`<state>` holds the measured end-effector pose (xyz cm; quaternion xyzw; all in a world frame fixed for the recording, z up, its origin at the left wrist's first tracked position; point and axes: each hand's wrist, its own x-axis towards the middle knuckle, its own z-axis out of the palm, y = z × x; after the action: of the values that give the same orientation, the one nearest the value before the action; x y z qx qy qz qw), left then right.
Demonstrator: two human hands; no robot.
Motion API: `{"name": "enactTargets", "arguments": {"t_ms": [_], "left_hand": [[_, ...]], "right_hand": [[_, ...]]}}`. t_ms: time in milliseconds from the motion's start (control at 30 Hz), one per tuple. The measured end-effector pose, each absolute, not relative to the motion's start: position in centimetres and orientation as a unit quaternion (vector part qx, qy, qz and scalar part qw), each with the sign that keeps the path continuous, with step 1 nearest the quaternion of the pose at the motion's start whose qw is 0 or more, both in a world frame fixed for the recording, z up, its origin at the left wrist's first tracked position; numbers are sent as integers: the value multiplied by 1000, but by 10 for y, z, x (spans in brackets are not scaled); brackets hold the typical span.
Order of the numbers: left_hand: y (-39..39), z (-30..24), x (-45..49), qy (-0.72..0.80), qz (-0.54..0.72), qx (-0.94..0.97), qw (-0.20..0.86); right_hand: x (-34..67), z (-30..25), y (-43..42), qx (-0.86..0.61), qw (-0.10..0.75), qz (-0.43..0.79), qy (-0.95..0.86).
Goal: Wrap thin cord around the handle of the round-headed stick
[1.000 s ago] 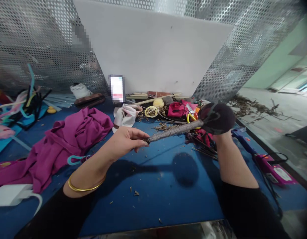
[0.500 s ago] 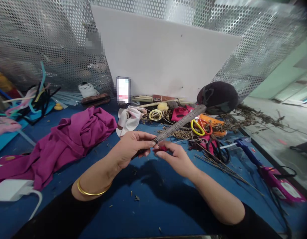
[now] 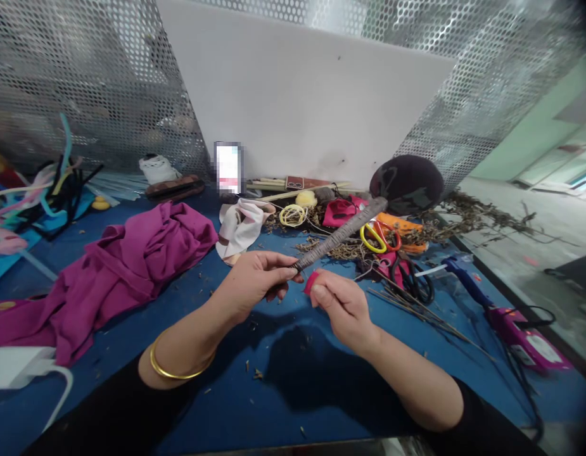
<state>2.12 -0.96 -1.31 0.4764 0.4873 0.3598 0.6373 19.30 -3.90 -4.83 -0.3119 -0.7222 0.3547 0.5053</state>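
Note:
My left hand (image 3: 261,278) is closed, thumb and fingers pinching the lower end of a grey-brown stick (image 3: 340,235) ringed with close wrapping. The stick slants up to the right, its far end beside a dark rounded object (image 3: 407,183) that looks like a cap or a ball. Just right of the stick's lower end, my right hand (image 3: 343,310) is closed around a small red-pink piece (image 3: 310,282). Most of that piece is hidden by my fingers, so its kind does not show. A narrow gap parts the two hands.
On the blue table (image 3: 226,392) lie a purple cloth (image 3: 135,253), a pale cloth (image 3: 242,225), yellow-handled scissors (image 3: 372,239), black-handled scissors (image 3: 419,285), dried stems (image 3: 487,218) and a purple-and-blue glue gun (image 3: 525,339). A phone (image 3: 229,166) leans before a white board (image 3: 297,95).
My right hand has pulled away from the stick, down and to the right, with the red-pink piece. The left hand keeps its hold on the stick. The whole view has shifted slightly.

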Motion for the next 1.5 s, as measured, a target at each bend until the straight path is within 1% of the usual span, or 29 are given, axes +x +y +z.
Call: {"name": "enactTargets", "arguments": {"t_ms": [67, 167, 267, 467, 667, 733, 900, 1000, 1133, 1200, 1400, 1500], "left_hand": [[-10, -13, 23, 495, 356, 484, 628], [-10, -13, 24, 503, 345, 491, 622], [-9, -14, 25, 505, 327, 496, 626], [-8, -15, 27, 499, 308, 529, 614], [-8, -20, 29, 505, 316, 532, 601], [-7, -22, 28, 492, 301, 540, 613], [-6, -21, 22, 470, 281, 537, 641], [-7, -17, 23, 489, 292, 541, 619], [-8, -14, 25, 509, 305, 569, 570], [-9, -14, 25, 507, 305, 587, 552], [-9, -14, 21, 494, 265, 631, 536], [-10, -14, 21, 499, 252, 663, 497]], "right_hand": [[194, -45, -42, -315, 494, 290, -757], [195, -41, -45, -300, 488, 254, -779], [196, -38, -45, -275, 484, 244, -794], [203, -33, -39, -269, 485, 280, -784], [198, -34, -43, -249, 459, 232, -821], [198, -35, -44, -248, 464, 244, -814], [201, -35, -41, -274, 508, 305, -758], [200, -37, -41, -275, 509, 307, -756], [197, -39, -44, -257, 487, 247, -797], [197, -39, -44, -263, 490, 239, -796], [198, -41, -42, -311, 547, 325, -707], [198, -43, -41, -332, 551, 356, -678]]}}
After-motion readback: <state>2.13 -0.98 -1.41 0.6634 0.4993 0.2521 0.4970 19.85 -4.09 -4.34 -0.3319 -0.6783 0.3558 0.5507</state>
